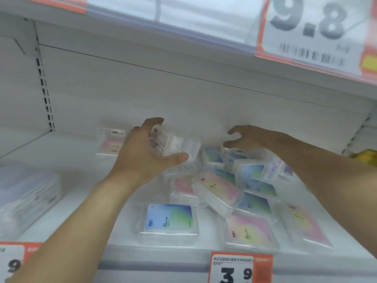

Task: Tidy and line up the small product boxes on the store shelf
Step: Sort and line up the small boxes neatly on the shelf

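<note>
Flat rectangular boxes (228, 193), glossy clear wrap, pastel gradient faces, jumbled mid-right on white metal shelf (67, 201). Left hand (146, 152) gripping blurred clear box (179, 148), fingers curled round it. Right hand (251, 137) above pile, fingers spread wide, holding nothing.

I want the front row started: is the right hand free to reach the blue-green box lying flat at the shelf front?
Probably yes: the right hand is empty and the blue-green box lies uncovered.
</note>
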